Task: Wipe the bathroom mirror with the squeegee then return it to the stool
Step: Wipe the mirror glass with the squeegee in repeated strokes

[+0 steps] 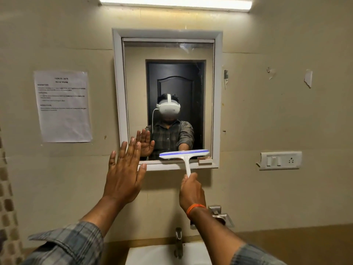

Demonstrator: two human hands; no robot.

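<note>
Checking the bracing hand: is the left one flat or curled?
Flat. The left hand has straight, spread fingers, fingertips over the mirror frame's lower left corner; contact unclear.

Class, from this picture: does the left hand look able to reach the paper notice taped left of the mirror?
Probably yes. The left hand is open, holds nothing, and is raised at the mirror frame's lower left; only bare wall lies between it and the notice.

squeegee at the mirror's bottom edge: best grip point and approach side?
Grip the squeegee by its white handle, coming from below. The handle hangs straight down from the middle of the wide blade, which lies against the mirror glass, so only the stem is free. The right hand already holds its lower end this way; the left hand is open, fingers straight.
</note>
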